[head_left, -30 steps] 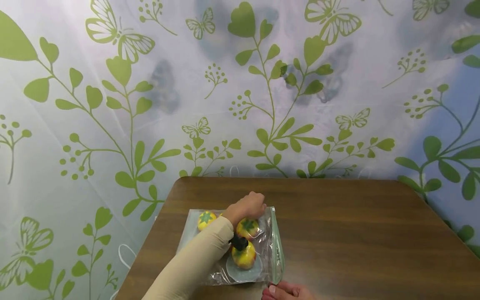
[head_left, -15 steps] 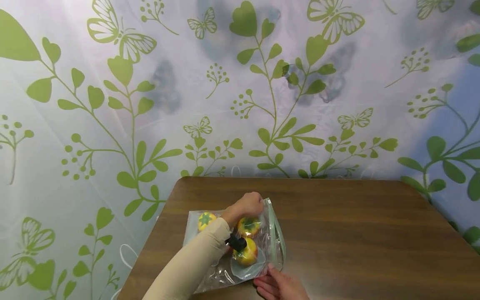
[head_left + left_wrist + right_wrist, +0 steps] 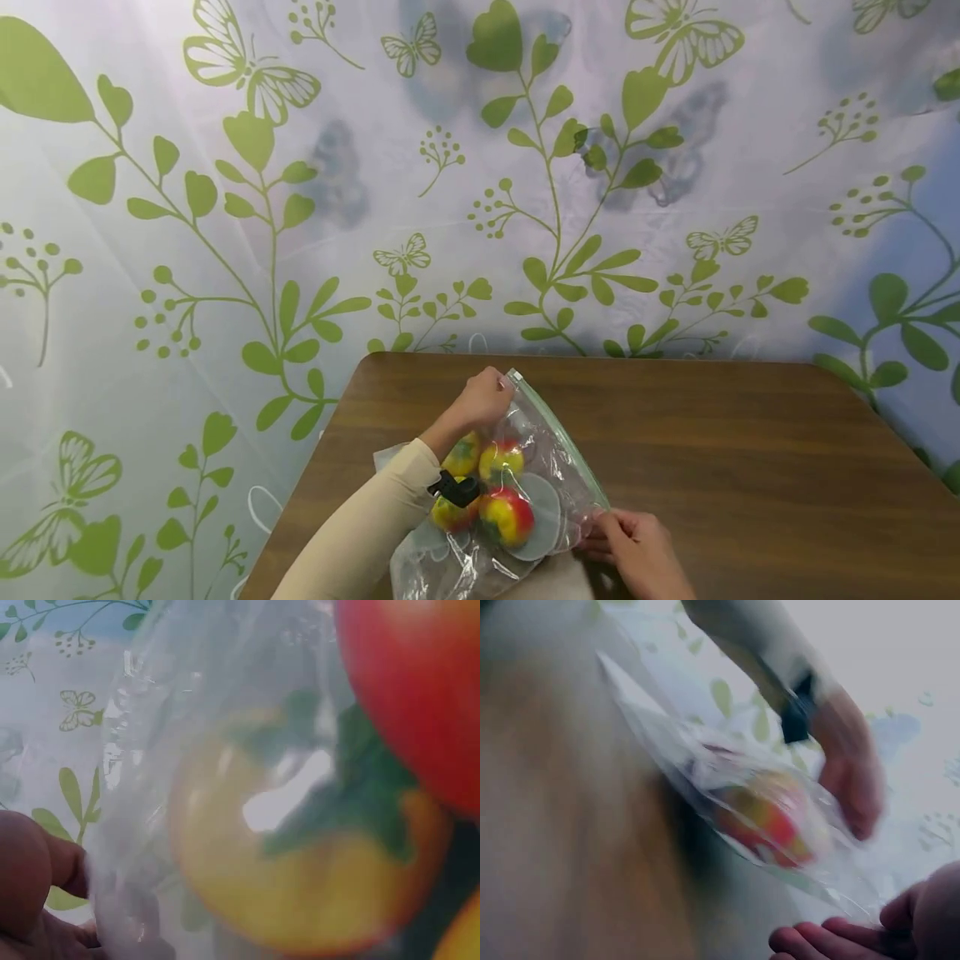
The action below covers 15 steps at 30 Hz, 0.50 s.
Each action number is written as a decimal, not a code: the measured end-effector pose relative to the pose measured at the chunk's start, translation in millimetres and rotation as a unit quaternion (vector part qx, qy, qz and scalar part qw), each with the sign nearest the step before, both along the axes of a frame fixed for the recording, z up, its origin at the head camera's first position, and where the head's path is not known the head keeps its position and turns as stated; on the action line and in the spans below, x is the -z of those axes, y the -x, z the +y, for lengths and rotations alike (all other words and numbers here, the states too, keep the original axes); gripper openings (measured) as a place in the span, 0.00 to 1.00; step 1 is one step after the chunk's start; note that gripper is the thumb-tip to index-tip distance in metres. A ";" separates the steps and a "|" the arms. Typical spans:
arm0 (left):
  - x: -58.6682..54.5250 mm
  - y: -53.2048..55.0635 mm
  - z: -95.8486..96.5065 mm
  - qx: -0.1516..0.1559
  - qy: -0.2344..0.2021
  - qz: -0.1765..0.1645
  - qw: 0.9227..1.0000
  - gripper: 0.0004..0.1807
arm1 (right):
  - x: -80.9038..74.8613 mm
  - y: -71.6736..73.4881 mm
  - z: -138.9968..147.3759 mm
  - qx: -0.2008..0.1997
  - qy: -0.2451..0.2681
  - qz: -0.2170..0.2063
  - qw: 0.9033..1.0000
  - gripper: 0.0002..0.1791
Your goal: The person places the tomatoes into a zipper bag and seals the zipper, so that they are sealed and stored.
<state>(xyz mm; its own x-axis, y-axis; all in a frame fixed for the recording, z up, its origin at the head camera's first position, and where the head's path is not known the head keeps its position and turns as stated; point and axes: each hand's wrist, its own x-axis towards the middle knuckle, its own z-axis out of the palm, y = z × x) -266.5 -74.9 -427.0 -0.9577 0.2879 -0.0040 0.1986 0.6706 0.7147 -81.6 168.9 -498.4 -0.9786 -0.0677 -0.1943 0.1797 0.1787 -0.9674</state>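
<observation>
A clear zip bag (image 3: 551, 467) with a green zip strip (image 3: 562, 442) holds several round yellow-and-red fruits (image 3: 512, 515) with green leafy tops. Inside it, a pale round disc (image 3: 546, 521) shows beside them. My left hand (image 3: 482, 402) grips the bag's far corner at the zip end. At the near end of the strip, my right hand (image 3: 637, 546) pinches the other corner between thumb and fingers. In the right wrist view the bag slants up from the table, stretched between both hands. Up close in the left wrist view, a yellow fruit (image 3: 300, 892) shows through shiny plastic.
The brown wooden table (image 3: 712, 450) extends to the right of the bag. Behind it hangs a pale curtain (image 3: 420, 208) printed with green leaves and butterflies. A black wrist strap (image 3: 453, 487) sits on the left sleeve, over the bag.
My right hand has come up from the near edge and taken the bag's near corner, moving right. My left hand has moved slightly up and left, raising the zip end; the fruits have shifted.
</observation>
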 end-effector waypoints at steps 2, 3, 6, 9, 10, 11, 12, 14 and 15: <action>-1.7 -3.0 -0.9 -0.016 -0.008 0.003 1.000 0.08 | -9.2 2.9 10.6 0.018 -0.038 0.014 0.999 0.17; -2.0 -4.4 -1.2 -0.022 -0.013 0.002 1.000 0.07 | -13.3 5.0 16.0 0.025 -0.048 0.018 0.998 0.16; -2.4 -9.8 -2.1 -0.038 -0.032 -0.011 0.999 0.08 | -23.5 11.9 31.4 0.050 -0.051 0.017 0.997 0.15; -2.1 -15.3 -2.6 -0.050 -0.061 -0.027 0.997 0.13 | -30.2 19.4 47.7 0.063 -0.039 0.005 0.997 0.17; -1.6 -16.9 -2.5 -0.053 -0.072 -0.030 0.996 0.15 | -31.9 22.0 52.9 0.063 -0.041 0.003 0.997 0.18; -0.5 -17.9 -2.2 -0.056 -0.084 -0.032 0.994 0.16 | -33.5 24.9 57.9 0.058 -0.045 0.004 0.997 0.19; 0.6 -18.8 -1.8 -0.057 -0.096 -0.033 0.993 0.17 | -35.1 27.8 62.7 0.050 -0.058 0.006 0.997 0.19; 3.9 -19.5 -0.4 -0.064 -0.118 -0.025 0.991 0.18 | -39.5 34.1 69.0 0.031 -0.119 0.023 0.992 0.20; 5.8 -19.5 0.3 -0.067 -0.131 -0.018 0.989 0.18 | -42.6 37.8 70.3 0.021 -0.158 0.040 0.986 0.20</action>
